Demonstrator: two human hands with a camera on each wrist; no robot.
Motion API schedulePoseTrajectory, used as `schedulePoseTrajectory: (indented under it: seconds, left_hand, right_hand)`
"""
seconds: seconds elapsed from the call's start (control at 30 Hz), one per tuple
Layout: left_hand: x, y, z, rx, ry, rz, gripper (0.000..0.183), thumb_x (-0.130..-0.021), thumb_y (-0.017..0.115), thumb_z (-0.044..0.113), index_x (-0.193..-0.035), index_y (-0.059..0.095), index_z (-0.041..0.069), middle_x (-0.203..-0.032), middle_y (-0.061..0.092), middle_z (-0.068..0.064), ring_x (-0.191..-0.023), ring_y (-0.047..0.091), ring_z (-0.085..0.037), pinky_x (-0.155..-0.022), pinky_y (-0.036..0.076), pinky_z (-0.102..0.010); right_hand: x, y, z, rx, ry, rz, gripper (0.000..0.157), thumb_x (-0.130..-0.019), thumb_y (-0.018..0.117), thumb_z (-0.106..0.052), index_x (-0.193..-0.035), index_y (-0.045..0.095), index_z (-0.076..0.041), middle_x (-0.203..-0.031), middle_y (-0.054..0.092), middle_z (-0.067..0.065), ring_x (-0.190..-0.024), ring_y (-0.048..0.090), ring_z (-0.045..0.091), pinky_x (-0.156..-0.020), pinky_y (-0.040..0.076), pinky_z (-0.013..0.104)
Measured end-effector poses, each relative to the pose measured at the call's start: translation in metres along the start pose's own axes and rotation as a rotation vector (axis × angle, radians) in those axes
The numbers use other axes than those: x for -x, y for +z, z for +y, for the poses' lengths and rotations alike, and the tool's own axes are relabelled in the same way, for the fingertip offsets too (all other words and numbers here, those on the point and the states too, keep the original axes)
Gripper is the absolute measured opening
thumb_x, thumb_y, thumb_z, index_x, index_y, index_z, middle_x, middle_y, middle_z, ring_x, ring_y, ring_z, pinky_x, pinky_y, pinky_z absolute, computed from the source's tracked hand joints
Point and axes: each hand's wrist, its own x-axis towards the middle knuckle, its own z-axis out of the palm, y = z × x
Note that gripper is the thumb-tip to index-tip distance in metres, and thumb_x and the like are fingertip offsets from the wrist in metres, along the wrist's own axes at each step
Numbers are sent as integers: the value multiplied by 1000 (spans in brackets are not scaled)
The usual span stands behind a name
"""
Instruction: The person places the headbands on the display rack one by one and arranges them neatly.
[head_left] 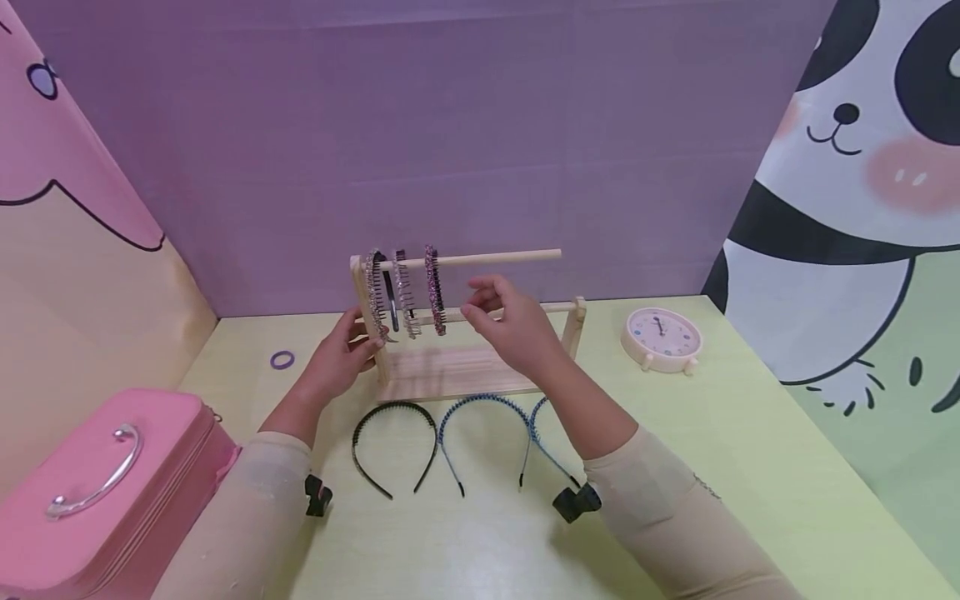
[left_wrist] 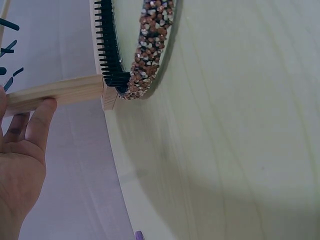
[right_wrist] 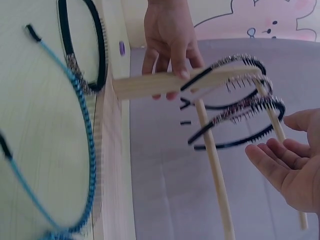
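Observation:
A wooden rack [head_left: 450, 372] stands at the back of the table, with an upper rod [head_left: 506, 257]. Three sparkly toothed headbands hang from that rod: one at the left end [head_left: 374, 296], a pale pink one [head_left: 403, 292] and a darker pink one [head_left: 434, 287]. My left hand [head_left: 341, 358] holds the rack's left upright, its fingers wrapped round the wood in the left wrist view. To the right of the hanging headbands is my right hand [head_left: 517, 329], fingers loosely bent and holding nothing; the right wrist view shows this palm [right_wrist: 297, 177] just below the rod.
In front of the rack lie a black headband [head_left: 396, 405] and two blue ones, the middle one [head_left: 483, 397] and a right one [head_left: 555, 454] partly behind my arm. A pink case [head_left: 112, 483] sits at left, a purple ring [head_left: 282, 360] behind it, a round clock [head_left: 662, 337] at right.

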Motion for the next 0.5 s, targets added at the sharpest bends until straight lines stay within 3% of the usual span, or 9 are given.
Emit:
schedulePoseTrajectory:
  seconds: [0.23, 0.5]
  left_hand:
    - [1, -1, 1, 3, -6, 9, 62, -101, 56, 24, -152, 24, 33, -145, 49, -12, -135, 48, -32, -100, 52, -46]
    - [1, 0, 3, 9, -13, 4, 62, -101, 56, 24, -153, 24, 33, -146, 47, -12, -136, 47, -33, -102, 51, -46]
  right_hand:
    - [8, -18, 18, 91, 57, -10, 37, -98, 60, -37, -129, 56, -16, -106, 64, -1, -94, 64, 16, -78, 58, 33]
    - [23, -29, 48, 127, 162, -130, 22, -99, 59, -35, -109, 62, -15, -89, 65, 3, -86, 67, 25, -75, 59, 31]
